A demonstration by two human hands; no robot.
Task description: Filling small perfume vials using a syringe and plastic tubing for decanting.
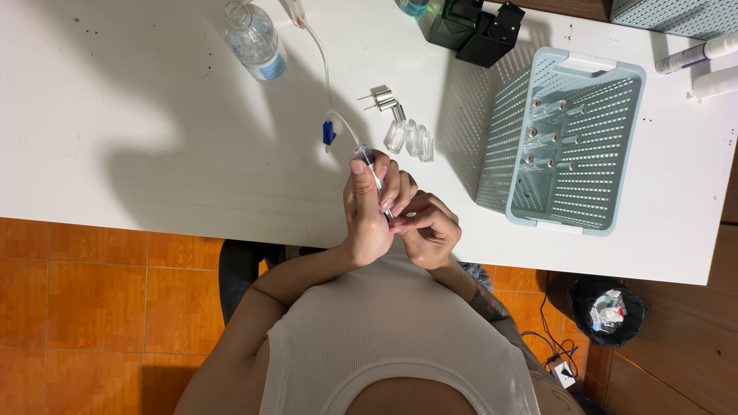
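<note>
Looks like the fill step: left hand [367, 207] closed round a syringe [374, 175] at frame centre, thumb on its upper end where the clear tube [327, 77] joins. Right hand [427, 229] pinches something tiny at the tip; can't tell what. Syringe long axis runs upper left to lower right, tip pointing lower right. Next move, I'd judge, needs a steady tip and slow plunger press

Right of the fingers [393, 183] sits a pale blue perforated basket [584, 69] on the white desk [115, 115]. Beyond them, a blue clamp [328, 133]; below, an orange tiled floor [92, 307]
</note>
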